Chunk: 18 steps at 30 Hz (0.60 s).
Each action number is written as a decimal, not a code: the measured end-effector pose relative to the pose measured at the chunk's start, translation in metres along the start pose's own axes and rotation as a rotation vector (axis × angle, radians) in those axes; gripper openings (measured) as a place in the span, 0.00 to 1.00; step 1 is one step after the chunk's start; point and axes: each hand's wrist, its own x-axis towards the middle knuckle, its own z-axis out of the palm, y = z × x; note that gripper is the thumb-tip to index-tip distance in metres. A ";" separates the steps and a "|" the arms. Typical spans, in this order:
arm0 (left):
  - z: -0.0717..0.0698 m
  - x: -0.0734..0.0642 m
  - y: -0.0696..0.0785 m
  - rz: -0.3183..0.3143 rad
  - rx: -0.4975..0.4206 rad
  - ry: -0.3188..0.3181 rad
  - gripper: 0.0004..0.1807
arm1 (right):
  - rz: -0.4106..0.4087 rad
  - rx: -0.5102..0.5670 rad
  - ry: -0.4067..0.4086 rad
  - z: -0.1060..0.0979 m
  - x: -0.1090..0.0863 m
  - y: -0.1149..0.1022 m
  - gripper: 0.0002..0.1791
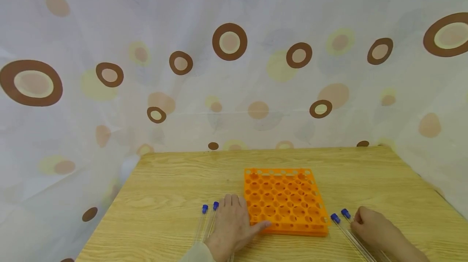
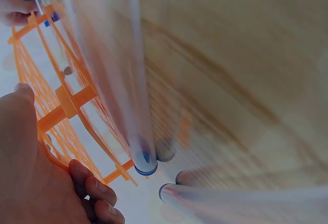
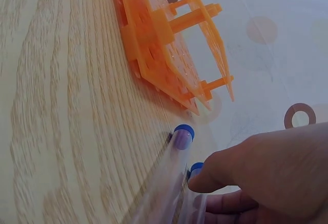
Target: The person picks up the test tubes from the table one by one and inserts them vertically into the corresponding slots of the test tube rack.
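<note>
An orange test tube rack (image 1: pixel 289 227) with rows of round holes stands on the table. My left hand (image 1: pixel 231 223) grips its front left corner, the thumb along the front edge and the fingers by the left side; the left wrist view shows the fingertips slightly curled there. Right of the rack, my right hand (image 1: pixel 374 229) pinches a clear test tube (image 3: pixel 193 198) just below its blue cap (image 1: pixel 345 213). Alongside lies a second blue-capped test tube (image 1: pixel 351 237). Two more capped test tubes (image 1: pixel 200 226) lie beside my left hand, partly hidden by it.
The wood-grain table (image 1: pixel 172 180) extends behind and to both sides of the rack. A pale curtain (image 1: pixel 234 83) with brown and yellow circles hangs along the table's back and sides.
</note>
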 end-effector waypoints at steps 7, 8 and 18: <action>0.000 -0.001 0.000 -0.005 -0.018 0.025 0.50 | -0.011 -0.021 0.021 0.001 0.001 -0.001 0.07; 0.000 -0.001 0.000 -0.006 -0.015 0.021 0.49 | -0.015 -0.020 0.025 0.001 0.001 -0.001 0.06; 0.002 -0.001 0.001 -0.002 -0.007 0.041 0.50 | -0.074 -0.031 0.114 0.003 0.002 0.002 0.07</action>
